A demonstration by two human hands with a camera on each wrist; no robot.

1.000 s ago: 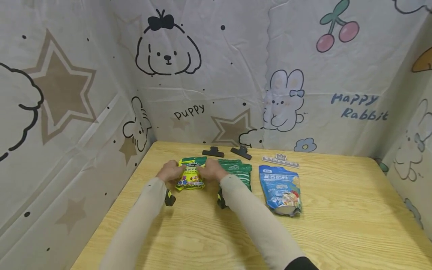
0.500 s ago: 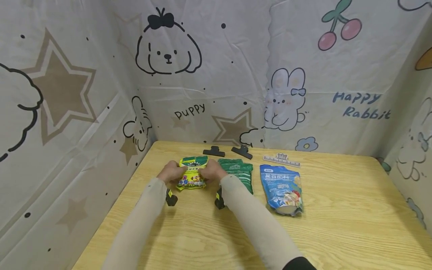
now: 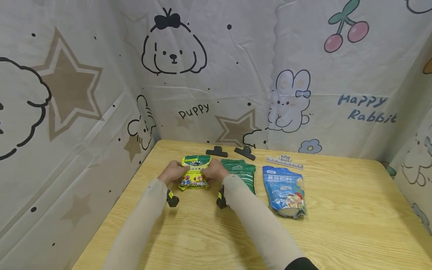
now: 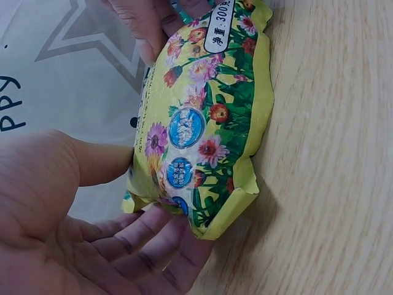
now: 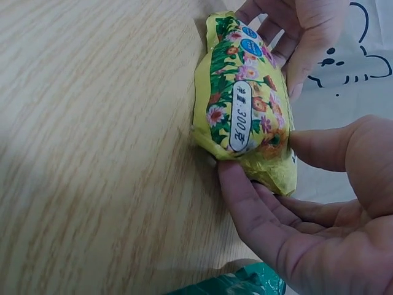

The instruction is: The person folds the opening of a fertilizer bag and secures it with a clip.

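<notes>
A yellow and green fertilizer bag (image 3: 195, 176) printed with flowers is held at the far left of the table, one hand at each side. My left hand (image 3: 173, 171) grips its left edge, thumb on the front and fingers curled beneath, as the left wrist view shows. On the opposite edge my right hand (image 3: 215, 170) pinches it the same way, thumb over and fingers under. In the right wrist view the bag (image 5: 245, 92) bulges in the middle, its bottom seam close over the wood. Just right of my right hand lies a green bag (image 3: 243, 174), partly hidden by that arm.
A blue bag (image 3: 284, 191) lies right of the green one. Along the back are two black clips (image 3: 217, 151) (image 3: 245, 152) and a pale ruler-like clip (image 3: 285, 161). Printed cloth walls (image 3: 236, 75) enclose the wooden table (image 3: 344, 210) at the back and sides.
The head view has shifted slightly, so everything sits a little further right in it. Both hands keep their hold on the yellow bag, which stays in about the same place.
</notes>
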